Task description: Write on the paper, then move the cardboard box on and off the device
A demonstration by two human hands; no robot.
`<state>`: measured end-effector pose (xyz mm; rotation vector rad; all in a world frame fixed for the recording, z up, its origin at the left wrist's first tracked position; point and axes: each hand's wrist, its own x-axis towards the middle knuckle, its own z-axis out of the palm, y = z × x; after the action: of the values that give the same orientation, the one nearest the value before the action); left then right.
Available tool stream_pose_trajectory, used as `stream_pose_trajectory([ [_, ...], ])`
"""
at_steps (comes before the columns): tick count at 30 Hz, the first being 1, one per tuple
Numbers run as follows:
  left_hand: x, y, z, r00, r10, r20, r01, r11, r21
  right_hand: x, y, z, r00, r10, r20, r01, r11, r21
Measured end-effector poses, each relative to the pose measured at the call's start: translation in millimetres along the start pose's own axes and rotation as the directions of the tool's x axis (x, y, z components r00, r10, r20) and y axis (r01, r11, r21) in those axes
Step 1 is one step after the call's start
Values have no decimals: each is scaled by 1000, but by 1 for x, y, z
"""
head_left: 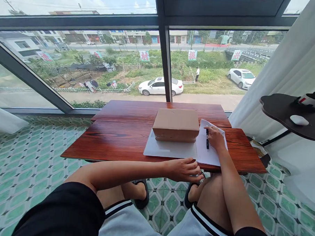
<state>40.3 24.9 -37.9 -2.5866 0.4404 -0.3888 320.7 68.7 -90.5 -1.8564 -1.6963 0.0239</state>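
Paper sheet lies on the right of the wooden counter, thin, light and floppy, best pinned flat or lifted by an edge. Left hand rests at the counter's near edge, fingers loosely curled, holding nothing. One cardboard box sits on one white board. Right hand presses the sheet, its grip closed around one black pen.

The box hides part of the sheet under it; the left hand covers the table edge.
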Motion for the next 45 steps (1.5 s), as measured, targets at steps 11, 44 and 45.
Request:
stream_pose_trajectory([
  [11, -50, 4, -22, 988, -155, 1, 155, 988, 5, 2, 2, 7, 1000, 3, 3, -2, 994, -112],
  [44, -73, 40, -22, 938, -106, -331, 62, 988, -141, -46, -215, -16, 402, -916, 5, 909, 400, 115],
  [45, -68, 43, -27, 934, -86, -348, 46, 992, -120, -49, -224, -7, 377, -925, 47, 912, 380, 156],
])
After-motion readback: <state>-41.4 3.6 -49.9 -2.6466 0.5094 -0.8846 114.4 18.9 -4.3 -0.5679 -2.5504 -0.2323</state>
